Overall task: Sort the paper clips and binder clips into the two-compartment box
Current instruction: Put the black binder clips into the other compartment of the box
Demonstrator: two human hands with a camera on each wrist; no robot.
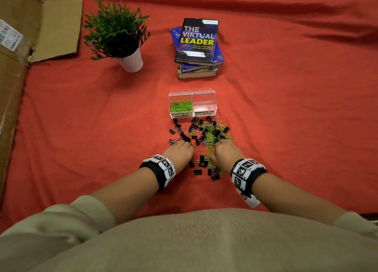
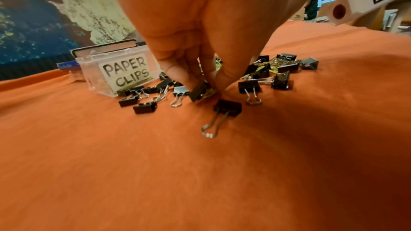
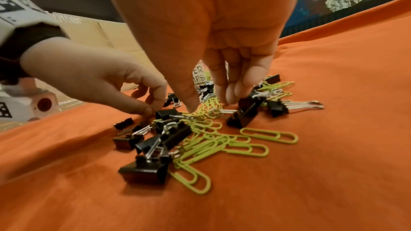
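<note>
While both hands work at the near end of the scattered pile, the clear two-compartment box stands on the red cloth just beyond the clips, toward the far edge from the person. Its left half, labelled PAPER CLIPS, holds a heap of green paper clips; its right half, labelled BINDER CLIPS, looks bare through the plastic.

Between box and hands lies a mixed litter: black binder clips mostly to the left side, loose green paper clips tangled with more black ones to the right and trailing back toward the person.

The left hand comes down on the left part of the pile, its thumb and fingers drawn together at the tips, pinching one black binder clip against the cloth. Another binder clip lies just in front of it, apart from the fingers.

The right hand reaches into the green tangle, its fingers curled downward and its thumb tip set on the paper clips; whether it has one pinched I cannot tell.

Farther back on the cloth stand a stack of books and a potted plant, with a cardboard box along the left edge.
</note>
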